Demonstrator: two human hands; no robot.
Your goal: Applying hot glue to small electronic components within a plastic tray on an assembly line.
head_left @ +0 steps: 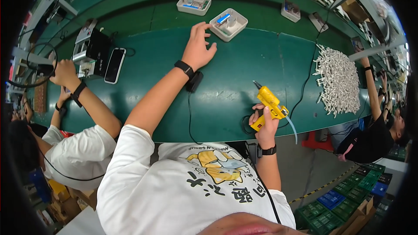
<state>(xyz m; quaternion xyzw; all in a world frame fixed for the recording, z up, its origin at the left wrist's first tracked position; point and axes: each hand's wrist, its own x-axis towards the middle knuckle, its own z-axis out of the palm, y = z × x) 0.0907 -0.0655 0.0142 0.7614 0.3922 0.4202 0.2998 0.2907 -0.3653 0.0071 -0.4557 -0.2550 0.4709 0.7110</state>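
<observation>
My left hand reaches out over the green table, its fingers apart with nothing held. Its fingertips are right beside a white plastic tray, which carries a blue cylindrical piece and some white parts; whether they touch the rim I cannot tell. My right hand is wrapped round the handle of a yellow glue gun. The nozzle points up and to the left, away from me. A pale glue stick curves out of the gun's back end.
A heap of small white parts lies on the right. To the left are a phone and a black machine. A second white tray stands at the back. A black cable crosses the table. People work on both sides.
</observation>
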